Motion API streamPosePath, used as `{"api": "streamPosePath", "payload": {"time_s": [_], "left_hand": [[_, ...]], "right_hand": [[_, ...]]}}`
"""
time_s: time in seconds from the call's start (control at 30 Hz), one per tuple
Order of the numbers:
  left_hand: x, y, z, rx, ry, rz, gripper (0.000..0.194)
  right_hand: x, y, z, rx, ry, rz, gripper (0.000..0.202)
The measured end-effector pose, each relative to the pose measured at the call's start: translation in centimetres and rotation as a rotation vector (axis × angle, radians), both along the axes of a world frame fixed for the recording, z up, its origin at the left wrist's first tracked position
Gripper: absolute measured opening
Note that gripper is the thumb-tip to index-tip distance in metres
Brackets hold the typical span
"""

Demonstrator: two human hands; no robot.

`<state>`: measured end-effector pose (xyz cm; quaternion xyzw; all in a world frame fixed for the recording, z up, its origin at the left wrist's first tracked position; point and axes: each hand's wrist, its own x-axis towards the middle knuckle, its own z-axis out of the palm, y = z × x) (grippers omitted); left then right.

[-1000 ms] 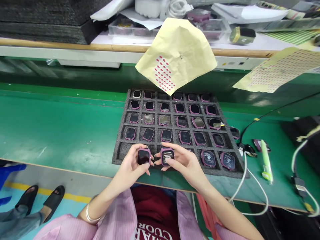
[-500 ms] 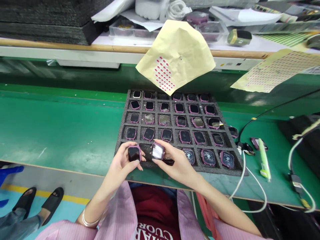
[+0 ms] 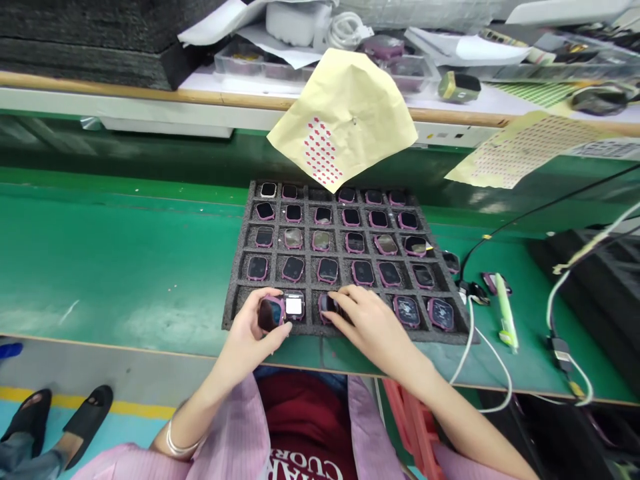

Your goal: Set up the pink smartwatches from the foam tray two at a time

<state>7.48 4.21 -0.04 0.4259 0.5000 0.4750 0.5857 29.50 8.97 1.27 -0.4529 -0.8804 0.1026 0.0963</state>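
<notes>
My left hand point(image 3: 250, 337) is closed around a purple-framed smartwatch point(image 3: 271, 314), held tilted over the front left of a black foam tray point(image 3: 311, 323). Just to its right, a smartwatch with a white lit screen point(image 3: 294, 307) sits in a front-row compartment. My right hand point(image 3: 369, 319) reaches into the front row, its thumb and fingers on another purple-framed smartwatch point(image 3: 327, 307), partly hidden by the fingers. Most other compartments hold one smartwatch each, mainly with dark screens; two at the front right, including this smartwatch point(image 3: 441, 314), show patterned faces.
Yellow sticker sheets point(image 3: 345, 120) with red arrows hang from the cluttered shelf point(image 3: 240, 99) over the tray. Right of the tray lie white cables point(image 3: 465, 343), a light green pen-like tool point(image 3: 507, 313) and black foam point(image 3: 585, 300). Another person's sandalled feet point(image 3: 90, 420) show at lower left.
The lit-screen smartwatch has gone from my right hand into a front-row compartment. My right hand has moved to the smartwatch right of it. My left hand still holds its smartwatch, now more tilted.
</notes>
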Motion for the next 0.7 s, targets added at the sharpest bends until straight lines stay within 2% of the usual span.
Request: {"api": "streamPosePath", "payload": {"time_s": [0.1,0.17,0.27,0.37,0.5,0.6,0.7], "left_hand": [[1.0,0.2,-0.7,0.053,0.154,0.030,0.039],[1.4,0.2,-0.9,0.079,0.214,0.013,0.033],[1.5,0.1,-0.7,0.063,0.262,-0.039,0.028],[1.6,0.0,-0.4,0.065,0.275,-0.042,0.028],[1.9,0.0,-0.3,0.109,0.256,-0.017,0.036],[2.1,0.1,-0.2,0.110,0.248,-0.019,0.039],[2.3,0.1,-0.1,0.095,0.235,-0.031,0.041]], "right_hand": [[-0.7,-0.8,-1.6,-0.058,0.196,-0.123,0.034],[-1.0,-0.9,-2.0,-0.139,0.339,-0.162,0.031],[-0.7,-0.5,-1.2,-0.278,0.542,-0.118,0.015],[0.0,-0.1,0.1,-0.474,0.824,-0.123,0.014],[0.5,-0.2,1.0,-0.816,1.127,-0.178,0.025],[0.6,-0.3,0.9,-0.970,1.194,-0.143,0.043],[0.7,-0.3,0.7,-1.137,1.264,-0.068,0.048]]}}
